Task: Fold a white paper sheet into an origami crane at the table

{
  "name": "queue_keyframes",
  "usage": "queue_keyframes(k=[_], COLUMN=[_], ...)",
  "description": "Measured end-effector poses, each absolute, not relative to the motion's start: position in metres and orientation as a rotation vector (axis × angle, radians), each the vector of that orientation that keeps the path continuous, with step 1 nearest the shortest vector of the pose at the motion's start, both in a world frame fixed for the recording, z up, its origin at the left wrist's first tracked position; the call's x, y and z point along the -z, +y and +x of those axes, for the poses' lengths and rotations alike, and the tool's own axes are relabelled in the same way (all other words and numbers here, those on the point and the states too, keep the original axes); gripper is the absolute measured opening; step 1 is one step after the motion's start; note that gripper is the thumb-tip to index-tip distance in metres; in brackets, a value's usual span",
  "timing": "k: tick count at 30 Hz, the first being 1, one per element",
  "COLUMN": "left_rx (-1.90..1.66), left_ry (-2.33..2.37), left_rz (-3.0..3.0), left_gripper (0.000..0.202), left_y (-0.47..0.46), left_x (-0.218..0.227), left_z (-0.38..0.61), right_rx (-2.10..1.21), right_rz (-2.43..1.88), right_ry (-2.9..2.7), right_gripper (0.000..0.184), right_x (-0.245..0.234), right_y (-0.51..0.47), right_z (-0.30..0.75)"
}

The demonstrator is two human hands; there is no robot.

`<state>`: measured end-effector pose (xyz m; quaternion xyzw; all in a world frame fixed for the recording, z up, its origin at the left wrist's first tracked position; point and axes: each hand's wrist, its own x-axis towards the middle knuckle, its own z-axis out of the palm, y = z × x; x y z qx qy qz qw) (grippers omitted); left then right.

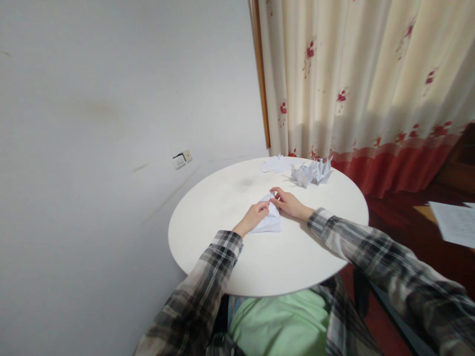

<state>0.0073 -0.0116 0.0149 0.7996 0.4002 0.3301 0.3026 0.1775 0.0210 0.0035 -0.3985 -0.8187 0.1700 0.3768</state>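
A folded sheet of white paper (272, 224), roughly triangular, lies on the round white table (208, 222) in front of me. My left hand (257, 215) rests over its left side, fingers closed and pinching the paper near its upper part. From the right, my right hand (289, 202) reaches in with curled fingers, its thumb and forefinger gripping the paper's top point. Both sets of fingertips are close together there, and they hide some of the upper folds.
Several folded paper cranes (311, 173) stand at the table's far right. Beside them lie flat white paper pieces (275, 163). A wall with a socket (179, 161) borders the left, a flowered curtain (356, 89) the back. Printed sheets (454, 222) lie off to the right.
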Motion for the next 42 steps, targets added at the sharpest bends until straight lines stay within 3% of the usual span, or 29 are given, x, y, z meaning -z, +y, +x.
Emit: queue_keyframes(k=[14,42], left_rx=[-0.865,-0.807], left_ry=[1.040,0.980], left_rz=[2.082,2.097], left_gripper=[0.010,0.011], left_y=[-0.0127,-0.0113], left_x=[-0.0167,-0.0148], left_z=[0.0080,0.0068], right_rx=[-0.443,-0.327], right_rz=[-1.076,-1.128], right_ry=[-2.063,-2.105], right_gripper=[0.025,0.028], right_x=[-0.0013,-0.0059], right_y=[0.0229,0.0209], right_z=[0.1769,0.1774])
